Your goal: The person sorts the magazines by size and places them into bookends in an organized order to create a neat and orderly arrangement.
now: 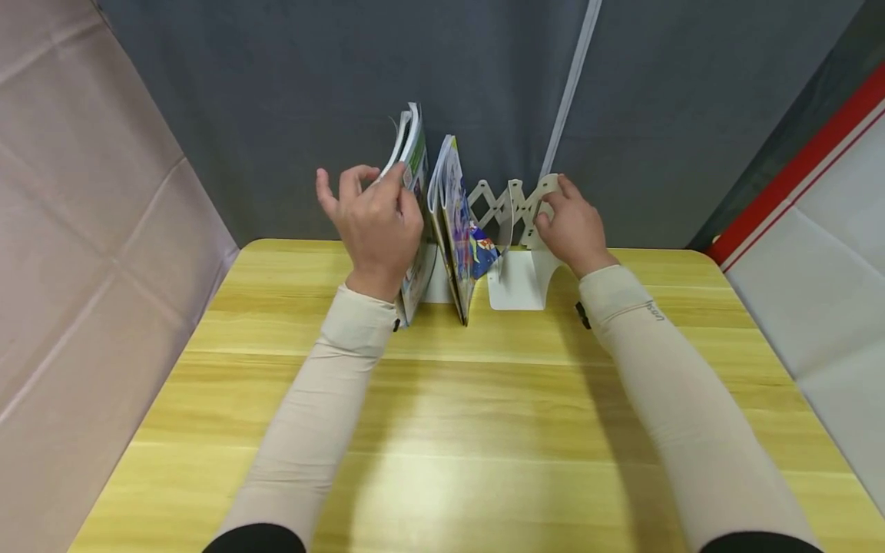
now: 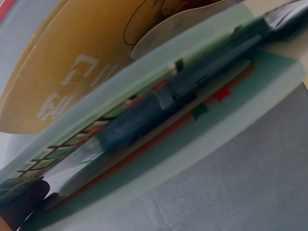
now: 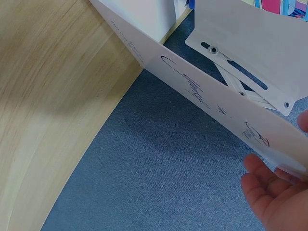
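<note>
A white expanding book rack point(image 1: 516, 283) stands at the far edge of the yellow table point(image 1: 442, 430). My left hand point(image 1: 387, 186) grips a leaning bundle of thin books point(image 1: 413, 146) at the rack's left end, fingers curled on their right face. Just to the right, a colourful book point(image 1: 462, 234) stands apart from the bundle. My right hand point(image 1: 553, 201) holds the rack's right end panel point(image 3: 192, 86) by its top, beside the scissor lattice point(image 1: 501, 203). In the left wrist view, a yellow cover point(image 2: 72, 82) and a green-edged book point(image 2: 159, 106) fill the frame, blurred. My right fingers point(image 3: 269, 192) sit under the panel edge.
A grey cloth backdrop point(image 1: 484, 92) hangs right behind the rack, with a white strip point(image 1: 574, 84) running down it. Beige panels point(image 1: 83, 230) stand to the left and a white, red-edged board point(image 1: 816, 230) to the right. The table's near half point(image 1: 442, 476) holds only my forearms.
</note>
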